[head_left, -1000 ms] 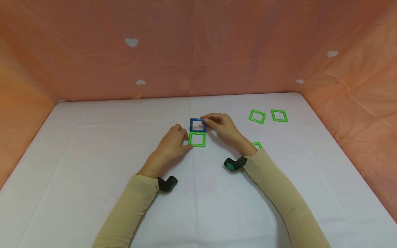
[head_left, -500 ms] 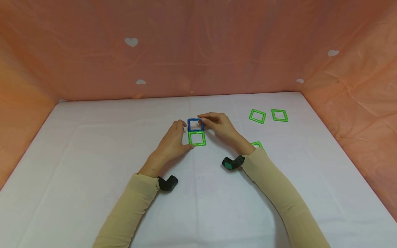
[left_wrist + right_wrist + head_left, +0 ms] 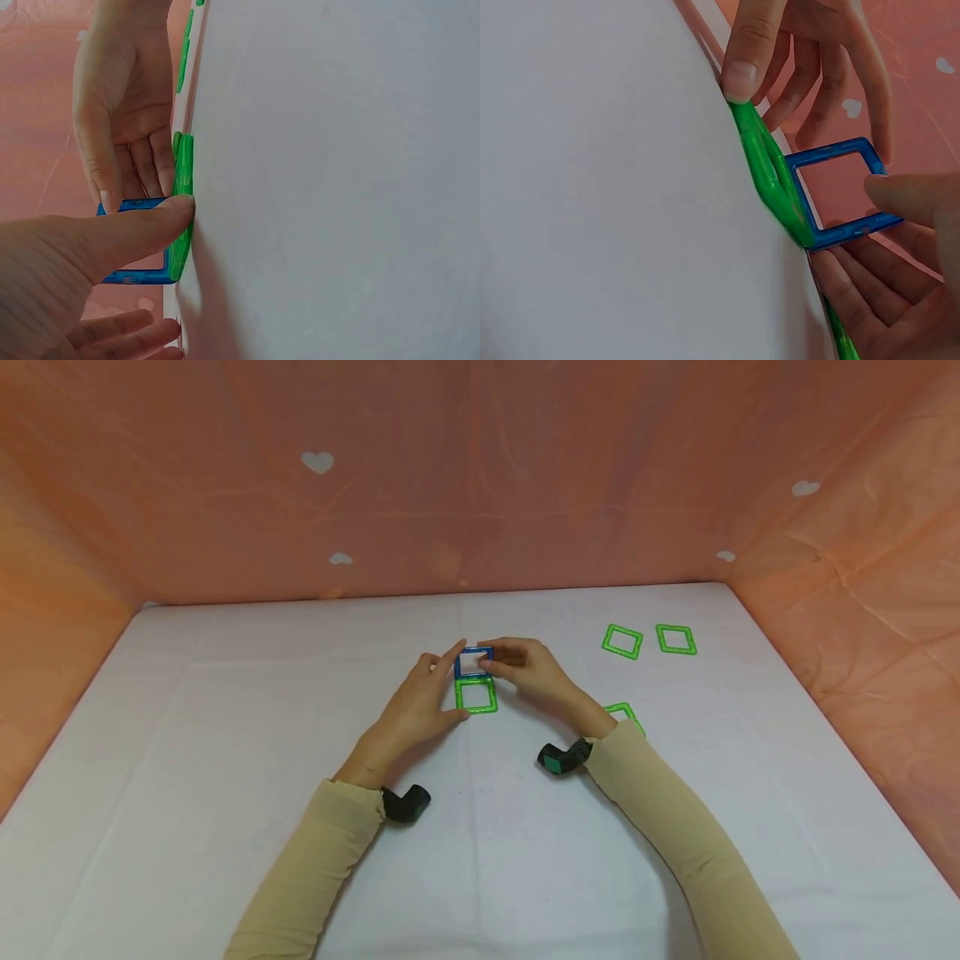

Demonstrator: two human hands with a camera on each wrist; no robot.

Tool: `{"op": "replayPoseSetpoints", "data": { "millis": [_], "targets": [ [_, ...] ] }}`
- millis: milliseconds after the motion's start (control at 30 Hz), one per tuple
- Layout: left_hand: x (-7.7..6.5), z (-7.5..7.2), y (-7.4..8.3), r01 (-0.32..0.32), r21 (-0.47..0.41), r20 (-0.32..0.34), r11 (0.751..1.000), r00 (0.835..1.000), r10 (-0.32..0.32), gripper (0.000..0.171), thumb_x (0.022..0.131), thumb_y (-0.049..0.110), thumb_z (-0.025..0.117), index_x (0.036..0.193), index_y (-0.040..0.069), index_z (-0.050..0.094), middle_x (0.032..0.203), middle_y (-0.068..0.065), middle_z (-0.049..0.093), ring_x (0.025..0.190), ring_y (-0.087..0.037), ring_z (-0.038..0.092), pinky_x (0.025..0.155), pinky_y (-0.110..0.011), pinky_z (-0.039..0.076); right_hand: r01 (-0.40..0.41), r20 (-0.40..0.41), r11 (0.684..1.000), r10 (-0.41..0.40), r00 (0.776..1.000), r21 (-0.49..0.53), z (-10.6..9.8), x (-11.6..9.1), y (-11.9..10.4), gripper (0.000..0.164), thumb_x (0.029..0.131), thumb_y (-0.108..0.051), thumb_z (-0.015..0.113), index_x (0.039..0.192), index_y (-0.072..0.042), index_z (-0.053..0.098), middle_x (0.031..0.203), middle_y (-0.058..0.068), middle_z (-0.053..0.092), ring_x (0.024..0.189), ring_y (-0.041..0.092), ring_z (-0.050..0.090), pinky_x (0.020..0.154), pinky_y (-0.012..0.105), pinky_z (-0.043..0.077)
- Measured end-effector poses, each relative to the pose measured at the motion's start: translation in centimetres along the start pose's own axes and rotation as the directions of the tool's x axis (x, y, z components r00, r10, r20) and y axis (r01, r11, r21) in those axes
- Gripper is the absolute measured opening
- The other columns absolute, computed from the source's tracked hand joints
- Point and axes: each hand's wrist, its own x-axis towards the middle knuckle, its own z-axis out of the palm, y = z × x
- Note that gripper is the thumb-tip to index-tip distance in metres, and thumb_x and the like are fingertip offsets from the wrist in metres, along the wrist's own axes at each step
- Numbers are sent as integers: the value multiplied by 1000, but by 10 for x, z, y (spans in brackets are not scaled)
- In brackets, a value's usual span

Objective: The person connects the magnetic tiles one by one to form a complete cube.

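Observation:
A green square magnetic tile (image 3: 492, 695) lies flat on the white table. At its far edge a blue square magnetic tile (image 3: 847, 233) stands upright. My right hand (image 3: 534, 672) pinches the blue tile's right side, thumb on the near face and the other fingers behind. The left hand (image 3: 416, 702) sits to the left of both tiles. Its straight thumb presses on the near edge of the green tile, and its outstretched index finger reaches the blue tile's upper left corner. The left hand's other fingers hang free beside the tiles in the left wrist view.
Two more green square tiles lie at the back right, one tilted (image 3: 619, 652) and one farther right (image 3: 678, 651). Another green tile (image 3: 634, 718) is partly hidden under my right wrist. An orange cloth wall (image 3: 480, 485) with white hearts encloses the table (image 3: 480, 860).
The blue tile has shifted slightly left, into line over the green tile. My left index finger has moved from beside the green tile up to the blue tile's corner.

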Motion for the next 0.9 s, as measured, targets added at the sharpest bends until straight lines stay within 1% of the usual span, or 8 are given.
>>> {"op": "replayPoseSetpoints", "data": {
  "millis": [133,233,367,467,533,633,767,900],
  "targets": [
    [-2,-1,1,-6,6,-4,1000,1000,6,96,80,23,79,155,20,19,134,-23,41,120,-35,48,99,-48,43,2,-2,1000,-2,1000,-12,-1,-1,-1,37,94,-15,63,129,-5,60,117,14,68,106,26,65,91,39,50],
    [-3,-2,1,-5,4,-6,1000,1000,5,95,80,23,79,154,20,20,134,-22,41,120,-35,48,99,-48,43,-8,-22,1000,8,1000,-18,-4,-3,0,38,93,-18,64,128,-7,60,119,12,67,104,24,66,88,37,51],
    [-3,-1,1,-3,3,-9,1000,1000,3,95,80,23,80,154,20,21,133,-22,42,119,-34,48,99,-48,43,-23,-77,1000,21,997,-18,-9,-6,2,37,93,-23,65,126,-7,62,122,10,65,102,24,65,86,36,52],
    [-2,-1,1,9,3,-8,1000,1000,-9,94,80,23,79,154,21,21,132,-21,43,119,-33,48,100,-48,43,-36,-122,999,33,992,-28,-14,-7,3,36,92,-22,66,124,-6,63,124,11,63,104,26,64,89,37,51],
    [-2,-1,1,22,2,-3,1000,1000,-22,94,80,23,79,154,22,21,132,-20,43,119,-33,48,100,-48,43,-50,-145,997,42,989,-53,-17,-8,3,37,91,-20,67,124,-5,63,127,13,59,107,28,62,92,39,49],
    [-1,-1,2,46,2,10,999,999,-46,95,81,24,79,154,24,20,132,-19,44,119,-32,47,100,-47,43,-58,-162,992,39,986,-115,-21,-8,2,41,87,-16,70,125,-4,62,134,15,51,119,29,53,98,43,45],
    [-1,-1,3,57,11,21,998,998,-57,95,81,25,78,155,24,18,132,-19,45,119,-32,47,101,-48,43,-76,-150,971,42,988,-228,-24,-6,2,52,85,-17,73,132,-4,56,145,17,40,135,30,37,107,47,36],
    [-1,-1,3,53,15,26,998,998,-53,95,82,24,78,155,23,17,132,-20,46,118,-32,47,100,-47,43,-125,-118,947,93,989,-295,-26,-4,2,62,84,-21,74,139,-7,50,150,17,35,141,31,30,113,48,26]
  ]
}}
